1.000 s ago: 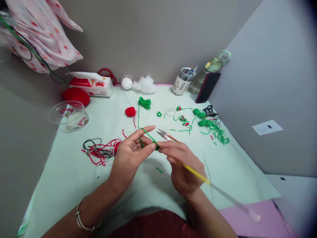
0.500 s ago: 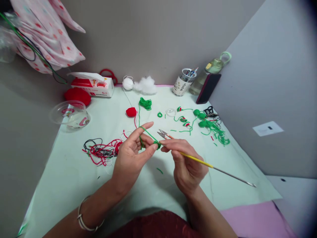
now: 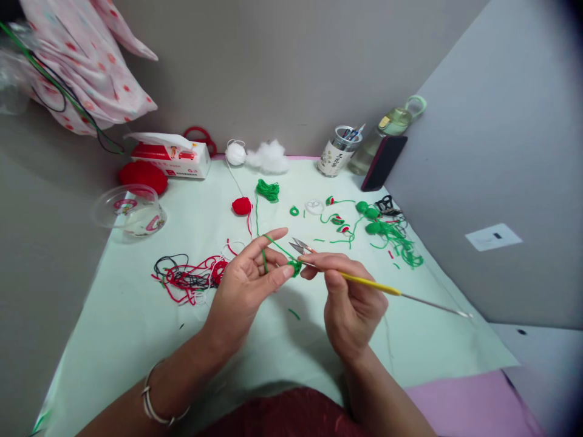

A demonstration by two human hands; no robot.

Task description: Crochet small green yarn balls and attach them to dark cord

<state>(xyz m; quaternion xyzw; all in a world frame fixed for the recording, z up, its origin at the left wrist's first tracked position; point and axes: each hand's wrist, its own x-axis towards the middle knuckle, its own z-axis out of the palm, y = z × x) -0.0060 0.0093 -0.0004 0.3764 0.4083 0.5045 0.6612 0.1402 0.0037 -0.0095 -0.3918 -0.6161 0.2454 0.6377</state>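
Between the thumb and fingers of my left hand (image 3: 248,282) is a small green crochet piece (image 3: 296,267). Green yarn runs from it over my raised left index finger and back to a green yarn bundle (image 3: 268,190). My right hand (image 3: 353,297) grips a crochet hook (image 3: 371,284) by its yellow handle. One end of the hook meets the green piece; its other metal end points out to the right. Just beyond my right fingers lie thread snips (image 3: 300,246), their blades showing and the rest partly covered by the hand.
On the left lie tangled red and black yarn scraps (image 3: 189,276) and a clear plastic tub (image 3: 146,221). A red yarn ball (image 3: 242,206) sits mid-table. Small green-and-red crochet pieces (image 3: 337,220) and green yarn (image 3: 401,240) lie right. A pen holder (image 3: 334,156) and bottle (image 3: 380,139) stand behind.
Both hands have shifted slightly to the right with the green piece and hook. The hook lies a little flatter, its far end higher. More of the green piece shows.
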